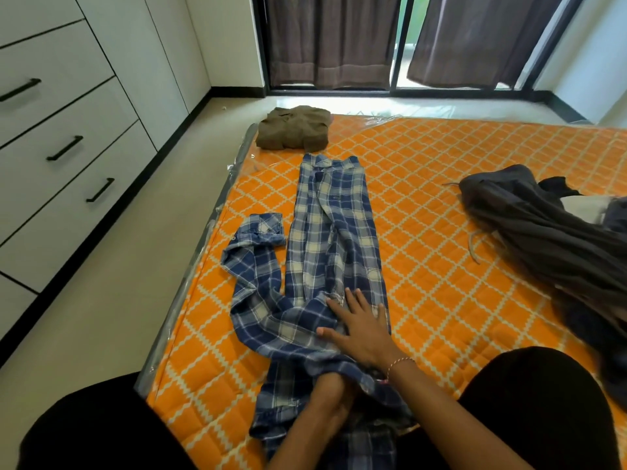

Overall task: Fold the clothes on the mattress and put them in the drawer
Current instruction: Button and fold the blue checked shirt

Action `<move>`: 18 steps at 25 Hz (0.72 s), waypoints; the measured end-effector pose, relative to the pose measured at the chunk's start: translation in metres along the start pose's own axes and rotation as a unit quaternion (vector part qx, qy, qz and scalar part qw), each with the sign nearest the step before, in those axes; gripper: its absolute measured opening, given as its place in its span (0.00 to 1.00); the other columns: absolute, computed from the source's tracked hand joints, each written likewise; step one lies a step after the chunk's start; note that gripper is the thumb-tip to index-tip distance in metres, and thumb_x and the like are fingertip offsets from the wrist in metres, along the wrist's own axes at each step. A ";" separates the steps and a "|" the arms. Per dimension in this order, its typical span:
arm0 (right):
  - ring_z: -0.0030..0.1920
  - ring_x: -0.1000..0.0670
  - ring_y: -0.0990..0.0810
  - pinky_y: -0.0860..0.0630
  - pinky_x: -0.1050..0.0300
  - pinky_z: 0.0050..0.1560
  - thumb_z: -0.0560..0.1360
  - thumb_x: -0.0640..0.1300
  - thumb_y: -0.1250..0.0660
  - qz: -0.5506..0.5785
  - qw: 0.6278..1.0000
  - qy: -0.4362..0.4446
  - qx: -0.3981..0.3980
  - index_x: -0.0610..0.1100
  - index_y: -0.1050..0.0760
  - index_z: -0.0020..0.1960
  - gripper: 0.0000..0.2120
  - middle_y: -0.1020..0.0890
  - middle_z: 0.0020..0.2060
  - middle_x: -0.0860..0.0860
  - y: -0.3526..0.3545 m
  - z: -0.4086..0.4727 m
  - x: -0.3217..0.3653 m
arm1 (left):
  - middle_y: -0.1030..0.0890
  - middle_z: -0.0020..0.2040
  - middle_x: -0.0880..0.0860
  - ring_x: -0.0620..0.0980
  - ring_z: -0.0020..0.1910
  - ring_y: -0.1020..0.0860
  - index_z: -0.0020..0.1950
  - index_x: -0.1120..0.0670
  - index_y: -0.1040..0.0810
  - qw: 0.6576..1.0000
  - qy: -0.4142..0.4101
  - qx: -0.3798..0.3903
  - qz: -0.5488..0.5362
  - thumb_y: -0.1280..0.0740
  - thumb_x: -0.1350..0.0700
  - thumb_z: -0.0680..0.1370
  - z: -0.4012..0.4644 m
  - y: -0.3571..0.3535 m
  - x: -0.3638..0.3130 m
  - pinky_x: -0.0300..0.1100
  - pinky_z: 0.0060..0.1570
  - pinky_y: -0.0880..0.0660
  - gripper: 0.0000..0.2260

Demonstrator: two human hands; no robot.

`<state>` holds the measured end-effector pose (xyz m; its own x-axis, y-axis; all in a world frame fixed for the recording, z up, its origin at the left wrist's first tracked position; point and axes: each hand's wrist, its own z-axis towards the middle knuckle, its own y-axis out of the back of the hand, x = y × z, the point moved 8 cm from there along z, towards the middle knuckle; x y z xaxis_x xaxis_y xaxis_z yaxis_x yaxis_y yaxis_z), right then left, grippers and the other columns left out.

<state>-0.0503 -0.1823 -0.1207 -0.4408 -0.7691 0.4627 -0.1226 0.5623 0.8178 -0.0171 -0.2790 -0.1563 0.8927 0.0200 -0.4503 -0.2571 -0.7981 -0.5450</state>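
The right hand (pixel 359 330) presses flat on the plaid shirt (pixel 334 225), the left hand (pixel 334 391) grips its hem, so the loose sleeve (pixel 252 262) probably must be folded in next.

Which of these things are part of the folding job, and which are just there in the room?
Part of the job:
- blue plaid shirt, under the right hand
- left hand, tucked into the shirt's fabric
- folded olive garment
- dark clothes pile
- orange mattress
- white drawers, all closed

Just there:
- brown curtains
- floor
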 end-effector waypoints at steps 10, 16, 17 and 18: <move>0.75 0.50 0.41 0.61 0.40 0.73 0.70 0.73 0.67 -0.061 0.995 0.041 -0.068 0.49 0.43 0.76 0.45 0.33 0.72 0.53 -0.014 0.007 0.008 | 0.23 0.58 0.54 0.53 0.56 0.24 0.62 0.57 0.26 0.632 -0.318 -0.207 0.675 0.37 0.50 0.80 0.017 -0.032 -0.171 0.49 0.55 0.26 0.15; 0.57 0.49 0.23 0.37 0.50 0.65 0.79 0.43 0.40 0.033 0.960 -0.011 -0.279 0.47 0.25 0.62 0.13 0.19 0.54 0.51 0.049 0.032 -0.011 | 0.21 0.40 0.55 0.53 0.40 0.23 0.43 0.58 0.23 0.729 -0.200 -0.238 0.610 0.37 0.55 0.78 0.087 -0.032 -0.161 0.46 0.39 0.28 0.08; 0.59 0.48 0.24 0.37 0.49 0.65 0.79 0.43 0.39 0.050 0.954 -0.017 -0.296 0.47 0.26 0.64 0.15 0.20 0.57 0.50 0.055 0.039 -0.013 | 0.23 0.37 0.55 0.52 0.36 0.25 0.39 0.57 0.24 0.831 -0.175 -0.198 0.489 0.38 0.56 0.78 0.088 -0.032 -0.156 0.45 0.37 0.29 0.09; 0.60 0.47 0.25 0.37 0.49 0.65 0.79 0.43 0.38 0.065 0.947 -0.027 -0.315 0.46 0.28 0.66 0.17 0.21 0.59 0.49 0.061 0.044 -0.015 | 0.23 0.35 0.55 0.50 0.33 0.26 0.38 0.56 0.25 0.924 -0.129 -0.155 0.326 0.39 0.57 0.79 0.087 -0.032 -0.148 0.43 0.36 0.29 0.11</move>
<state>-0.0904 -0.1231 -0.0929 -0.4618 -0.6799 0.5697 0.4830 0.3460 0.8044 -0.1729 -0.2042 -0.1340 0.4574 -0.4153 -0.7863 -0.5555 -0.8240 0.1121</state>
